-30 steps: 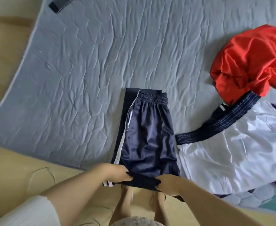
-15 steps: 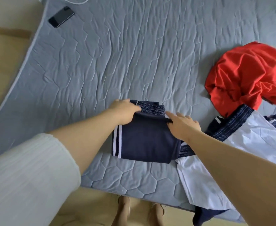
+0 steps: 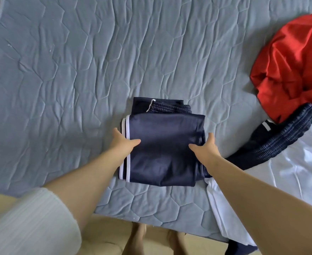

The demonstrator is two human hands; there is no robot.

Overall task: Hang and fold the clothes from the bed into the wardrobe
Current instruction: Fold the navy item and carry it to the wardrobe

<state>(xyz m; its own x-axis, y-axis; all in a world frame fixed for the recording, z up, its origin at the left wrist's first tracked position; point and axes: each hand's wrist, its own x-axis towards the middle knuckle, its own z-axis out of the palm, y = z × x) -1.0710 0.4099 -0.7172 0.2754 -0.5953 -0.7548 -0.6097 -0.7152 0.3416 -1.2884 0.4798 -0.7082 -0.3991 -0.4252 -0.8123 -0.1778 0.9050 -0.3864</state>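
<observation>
One pair of navy shorts (image 3: 162,150) — folded into a square, two white stripes down its left edge, waistband showing at the far end — lies on the grey quilted bed (image 3: 78,70), near the front edge. Two hands: left hand (image 3: 123,142) and right hand (image 3: 206,150), each spread, fingers straight along a side edge, thumb on top. Two other garments at right: one red garment (image 3: 295,61), one white garment (image 3: 299,172) with a navy ribbed band.
</observation>
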